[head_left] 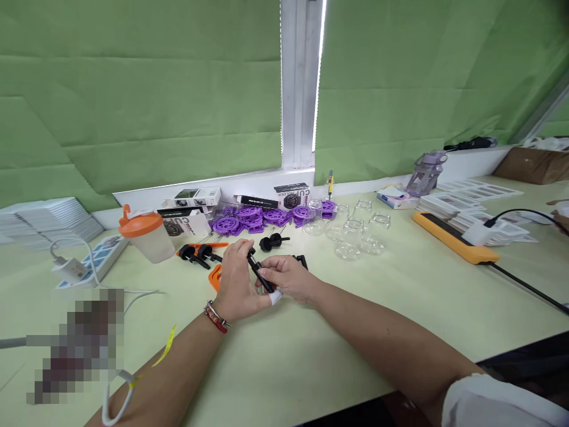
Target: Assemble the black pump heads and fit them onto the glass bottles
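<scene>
- Together over the front of the pale green tabletop (267, 367), both hands are closed on one thing, a slim black bar-shaped part (262, 277), held up at a slant.
- The left hand (237, 284) spans it, fingers at the upper end and thumb, wrapped in a white covering (275, 296), at the lower end; the right hand (288, 277) pinches it near the middle, its far fingers partly hidden.
- By its look the bar should be light, stiff and rather smooth, probably hard plastic with a glint of metal near the top; a fingertip grip along its long sides would suit it, with little force at the narrow ends.
- Just beyond the right hand sits another black piece (302, 261), partly covered; beside the left hand lies a flat orange plastic piece (216, 277).
- Farther off are black knob-ended parts (274, 242), then a heap of purple openwork plastic discs (251, 218) with printed black-and-white boxes (293, 198) behind.
- To the right stand clear, flared cups (351, 240), likely more fragile than the bar.
- At the outer edges are an orange-lidded translucent shaker bottle (151, 240) on the left and an orange power strip (453, 238) on the right.
</scene>
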Action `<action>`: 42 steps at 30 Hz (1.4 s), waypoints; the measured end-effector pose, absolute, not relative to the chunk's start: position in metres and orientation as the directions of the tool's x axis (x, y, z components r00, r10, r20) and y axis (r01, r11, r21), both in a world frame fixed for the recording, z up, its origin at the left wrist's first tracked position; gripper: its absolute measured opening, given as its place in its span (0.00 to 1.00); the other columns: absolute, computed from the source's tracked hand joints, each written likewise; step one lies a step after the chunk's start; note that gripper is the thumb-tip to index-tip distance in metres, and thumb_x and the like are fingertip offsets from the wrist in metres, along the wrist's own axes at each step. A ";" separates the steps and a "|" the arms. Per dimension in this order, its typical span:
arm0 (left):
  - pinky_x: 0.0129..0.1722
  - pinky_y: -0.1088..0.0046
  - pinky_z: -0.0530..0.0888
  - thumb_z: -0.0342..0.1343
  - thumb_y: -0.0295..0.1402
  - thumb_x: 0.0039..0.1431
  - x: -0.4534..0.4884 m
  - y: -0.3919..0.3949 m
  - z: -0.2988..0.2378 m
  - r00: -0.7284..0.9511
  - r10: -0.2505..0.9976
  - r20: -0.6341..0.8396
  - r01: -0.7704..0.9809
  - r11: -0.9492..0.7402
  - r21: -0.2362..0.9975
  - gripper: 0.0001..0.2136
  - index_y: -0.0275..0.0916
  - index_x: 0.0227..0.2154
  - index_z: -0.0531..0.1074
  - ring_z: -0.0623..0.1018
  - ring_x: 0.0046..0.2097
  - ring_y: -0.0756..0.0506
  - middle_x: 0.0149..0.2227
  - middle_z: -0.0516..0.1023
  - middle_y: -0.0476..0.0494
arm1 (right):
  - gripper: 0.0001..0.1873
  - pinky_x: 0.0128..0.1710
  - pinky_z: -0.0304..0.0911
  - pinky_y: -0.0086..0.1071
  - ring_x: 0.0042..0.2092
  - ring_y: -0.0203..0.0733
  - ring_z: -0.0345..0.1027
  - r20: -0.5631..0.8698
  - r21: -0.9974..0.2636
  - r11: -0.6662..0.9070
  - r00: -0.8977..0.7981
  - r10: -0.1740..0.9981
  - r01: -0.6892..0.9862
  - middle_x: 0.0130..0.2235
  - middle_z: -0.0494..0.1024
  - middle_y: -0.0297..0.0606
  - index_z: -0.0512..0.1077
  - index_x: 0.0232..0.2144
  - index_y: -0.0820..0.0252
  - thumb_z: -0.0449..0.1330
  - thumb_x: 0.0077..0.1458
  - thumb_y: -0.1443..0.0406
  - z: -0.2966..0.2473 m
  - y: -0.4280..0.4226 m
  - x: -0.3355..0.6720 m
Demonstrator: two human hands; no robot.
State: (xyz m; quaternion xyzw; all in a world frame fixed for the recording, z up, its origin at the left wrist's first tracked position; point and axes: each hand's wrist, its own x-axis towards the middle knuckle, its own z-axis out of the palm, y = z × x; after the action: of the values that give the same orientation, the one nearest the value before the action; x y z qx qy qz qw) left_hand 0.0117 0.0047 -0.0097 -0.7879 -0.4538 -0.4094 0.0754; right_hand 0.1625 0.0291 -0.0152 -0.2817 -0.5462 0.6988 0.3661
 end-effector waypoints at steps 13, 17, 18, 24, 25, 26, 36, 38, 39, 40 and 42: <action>0.54 0.51 0.61 0.64 0.47 0.34 0.008 0.007 -0.008 0.224 0.705 0.673 0.835 -0.496 0.241 0.48 0.35 0.58 0.51 0.63 0.55 0.31 0.53 0.62 0.32 | 0.08 0.21 0.56 0.26 0.23 0.29 0.55 0.179 -0.968 0.108 -0.323 0.929 -0.225 0.22 0.65 0.26 0.68 0.26 0.60 0.64 0.42 0.65 -0.021 0.045 0.168; 0.54 0.51 0.61 0.64 0.47 0.33 0.009 0.006 -0.007 0.236 0.711 0.662 0.833 -0.498 0.239 0.47 0.36 0.58 0.52 0.63 0.55 0.31 0.53 0.62 0.32 | 0.09 0.21 0.55 0.26 0.22 0.29 0.56 0.177 -0.967 0.096 -0.352 0.919 -0.235 0.21 0.64 0.25 0.66 0.26 0.59 0.64 0.42 0.64 -0.020 0.043 0.168; 0.54 0.51 0.62 0.64 0.46 0.33 0.009 0.005 -0.007 0.236 0.712 0.661 0.833 -0.499 0.240 0.47 0.36 0.58 0.52 0.63 0.55 0.31 0.53 0.62 0.32 | 0.09 0.21 0.55 0.26 0.22 0.29 0.56 0.174 -0.968 0.094 -0.353 0.919 -0.231 0.21 0.64 0.25 0.67 0.26 0.60 0.64 0.42 0.64 -0.019 0.043 0.168; 0.54 0.51 0.62 0.64 0.46 0.33 0.009 0.005 -0.007 0.242 0.718 0.653 0.836 -0.496 0.236 0.47 0.36 0.58 0.53 0.63 0.55 0.32 0.53 0.62 0.32 | 0.06 0.21 0.55 0.26 0.22 0.30 0.57 0.148 -0.978 0.086 -0.346 0.927 -0.190 0.21 0.65 0.26 0.68 0.25 0.60 0.62 0.42 0.65 -0.017 0.041 0.169; 0.54 0.51 0.62 0.65 0.46 0.33 0.009 0.006 -0.007 0.244 0.720 0.650 0.838 -0.493 0.232 0.47 0.36 0.58 0.53 0.63 0.54 0.32 0.53 0.62 0.32 | 0.06 0.21 0.55 0.26 0.22 0.30 0.56 0.156 -0.977 0.093 -0.341 0.927 -0.192 0.21 0.65 0.26 0.68 0.25 0.60 0.62 0.42 0.66 -0.017 0.042 0.169; 0.54 0.51 0.62 0.65 0.46 0.32 0.009 0.006 -0.008 0.246 0.723 0.645 0.842 -0.489 0.228 0.47 0.35 0.58 0.53 0.63 0.54 0.32 0.53 0.62 0.32 | 0.07 0.21 0.55 0.26 0.22 0.30 0.56 0.165 -0.975 0.102 -0.335 0.928 -0.198 0.21 0.65 0.26 0.67 0.25 0.60 0.62 0.42 0.66 -0.018 0.042 0.168; 0.54 0.50 0.62 0.65 0.45 0.33 0.004 0.007 -0.003 0.234 0.755 0.612 0.821 -0.491 0.291 0.48 0.37 0.59 0.51 0.64 0.55 0.31 0.53 0.62 0.33 | 0.14 0.21 0.55 0.26 0.23 0.30 0.56 0.216 -0.964 0.161 -0.272 0.938 -0.210 0.22 0.67 0.28 0.68 0.24 0.60 0.68 0.38 0.60 -0.021 0.050 0.171; 0.53 0.50 0.63 0.65 0.44 0.34 0.000 0.008 0.001 0.198 0.789 0.581 0.797 -0.475 0.373 0.47 0.39 0.59 0.51 0.64 0.55 0.32 0.54 0.62 0.33 | 0.14 0.22 0.54 0.27 0.22 0.30 0.56 0.203 -0.971 0.170 -0.206 0.957 -0.165 0.21 0.67 0.28 0.70 0.25 0.61 0.67 0.40 0.58 -0.019 0.056 0.175; 0.53 0.50 0.63 0.65 0.43 0.35 -0.003 0.009 0.003 0.169 0.815 0.555 0.777 -0.456 0.433 0.46 0.40 0.59 0.51 0.64 0.55 0.32 0.54 0.62 0.34 | 0.14 0.22 0.54 0.27 0.22 0.30 0.55 0.196 -0.974 0.172 -0.173 0.965 -0.146 0.21 0.68 0.29 0.71 0.26 0.61 0.66 0.41 0.57 -0.019 0.059 0.178; 0.53 0.50 0.63 0.65 0.41 0.36 -0.005 0.010 0.005 0.138 0.846 0.515 0.747 -0.431 0.507 0.45 0.41 0.59 0.51 0.65 0.55 0.33 0.54 0.63 0.34 | 0.14 0.22 0.54 0.27 0.22 0.30 0.55 0.192 -0.977 0.175 -0.146 0.970 -0.122 0.22 0.69 0.30 0.72 0.27 0.61 0.65 0.43 0.57 -0.020 0.063 0.181; 0.51 0.53 0.65 0.63 0.39 0.39 -0.011 0.012 0.008 0.105 0.912 0.397 0.625 -0.371 0.687 0.42 0.42 0.58 0.51 0.68 0.51 0.37 0.51 0.65 0.37 | 0.12 0.24 0.56 0.28 0.23 0.32 0.58 0.203 -0.979 0.200 -0.125 0.971 -0.034 0.25 0.72 0.32 0.73 0.28 0.61 0.63 0.46 0.57 -0.023 0.069 0.186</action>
State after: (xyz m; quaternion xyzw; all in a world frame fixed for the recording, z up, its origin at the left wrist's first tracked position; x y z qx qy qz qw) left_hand -0.0111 0.0115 0.0079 -0.7219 -0.5322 -0.4055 -0.1766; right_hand 0.1864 0.0694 -0.0228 -0.4082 -0.5738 0.4832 0.5203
